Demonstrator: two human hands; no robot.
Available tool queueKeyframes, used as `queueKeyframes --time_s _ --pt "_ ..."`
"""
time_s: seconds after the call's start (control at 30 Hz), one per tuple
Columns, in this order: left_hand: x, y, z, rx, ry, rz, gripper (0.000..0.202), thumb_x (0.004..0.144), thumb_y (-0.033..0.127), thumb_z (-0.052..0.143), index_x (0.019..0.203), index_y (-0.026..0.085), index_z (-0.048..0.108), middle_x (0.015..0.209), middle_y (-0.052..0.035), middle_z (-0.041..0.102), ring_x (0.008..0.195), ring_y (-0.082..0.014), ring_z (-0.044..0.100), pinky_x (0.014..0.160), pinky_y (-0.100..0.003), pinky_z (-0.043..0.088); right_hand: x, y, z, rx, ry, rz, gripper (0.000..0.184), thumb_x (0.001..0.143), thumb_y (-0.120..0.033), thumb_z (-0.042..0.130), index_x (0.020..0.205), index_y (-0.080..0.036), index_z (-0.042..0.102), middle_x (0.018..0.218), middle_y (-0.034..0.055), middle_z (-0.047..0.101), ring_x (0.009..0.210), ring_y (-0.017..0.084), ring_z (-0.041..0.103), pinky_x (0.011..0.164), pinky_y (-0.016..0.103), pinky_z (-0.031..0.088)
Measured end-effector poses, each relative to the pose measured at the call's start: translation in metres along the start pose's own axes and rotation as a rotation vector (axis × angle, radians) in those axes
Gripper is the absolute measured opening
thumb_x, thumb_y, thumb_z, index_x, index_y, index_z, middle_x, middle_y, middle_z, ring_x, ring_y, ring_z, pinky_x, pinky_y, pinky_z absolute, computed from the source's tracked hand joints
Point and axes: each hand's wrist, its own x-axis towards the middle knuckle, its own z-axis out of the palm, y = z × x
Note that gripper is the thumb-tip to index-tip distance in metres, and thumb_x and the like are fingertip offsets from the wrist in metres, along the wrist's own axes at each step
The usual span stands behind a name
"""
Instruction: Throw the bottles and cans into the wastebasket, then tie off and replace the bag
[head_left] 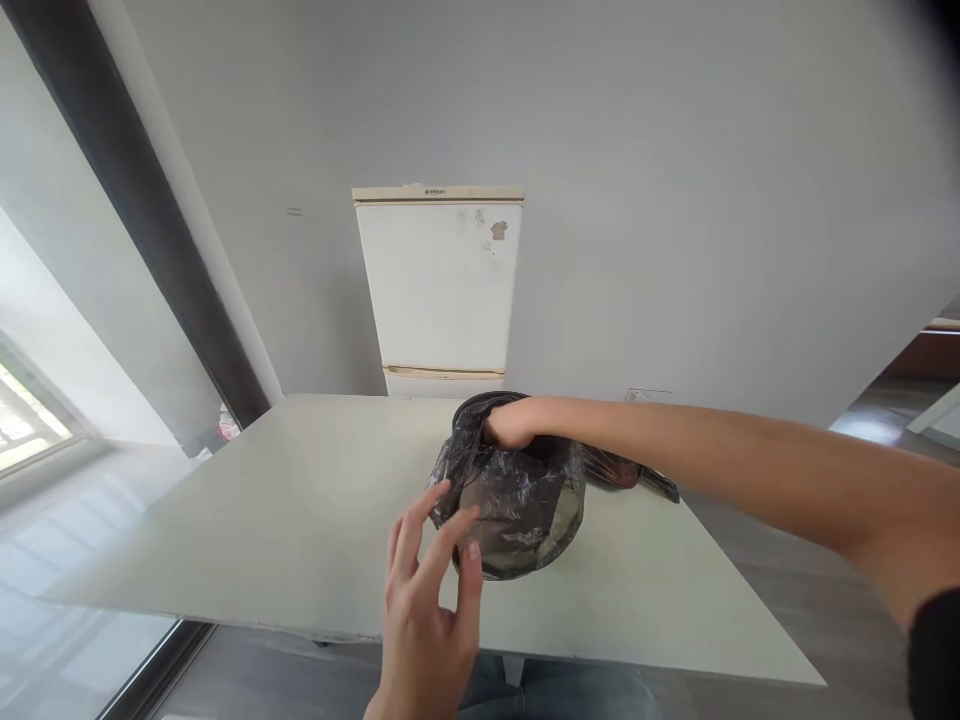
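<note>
A thin, shiny black plastic bag (517, 490) drapes over a round shape on the white table (315, 490), with a dark curved rim showing at its far side. What lies under or inside the bag is hard to make out. My right hand (512, 423) reaches across from the right and down into the bag's mouth; its fingers are hidden by the plastic. At the bag's near left side is my left hand (435, 580), its fingers spread apart and holding nothing. Its fingertips come close to the plastic, and I cannot tell whether they touch it.
Just right of the bag, partly behind my right forearm, more dark plastic (619, 468) lies near the table's right edge. A white refrigerator (442, 285) stands beyond the far edge, against a grey wall. On the left is a window (34, 405).
</note>
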Motion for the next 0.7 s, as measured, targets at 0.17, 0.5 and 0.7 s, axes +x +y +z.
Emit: queueKeyframes --time_s 0.17,0.5,0.7 --pt "0.026 -0.017 0.006 0.054 0.025 -0.144 0.028 0.101 0.037 0.061 0.122 0.027 0.076 0.140 -0.0132 0.061 0.130 -0.0326 0.061 0.099 -0.047 0.057 -0.013 0.059 -0.034 -0.257 0.101 -0.289 0.024 0.086 -0.037 0.077 0.100 -0.018 0.071 0.102 0.0107 0.073 0.091 0.024 0.065 0.068 0.029 0.043" --pt "0.077 -0.056 0.029 -0.049 -0.016 -0.360 0.018 0.099 0.033 0.056 0.102 0.025 0.072 0.093 -0.0020 0.077 0.083 -0.0193 0.073 0.075 -0.028 0.054 -0.019 0.113 -0.035 0.123 0.192 -0.136 0.024 0.098 -0.032 0.051 0.090 -0.021 0.071 0.085 0.0048 0.074 0.071 0.018 0.063 0.069 0.029 0.045" --pt "0.110 -0.088 0.037 -0.063 0.072 -0.412 0.011 0.095 0.029 0.053 0.096 0.024 0.063 0.081 -0.0009 0.076 0.075 -0.0188 0.070 0.067 -0.026 0.045 -0.009 0.121 -0.027 0.127 0.128 -0.207 0.017 0.083 -0.040 0.072 0.084 -0.023 0.071 0.085 0.0034 0.074 0.076 0.020 0.064 0.070 0.029 0.046"
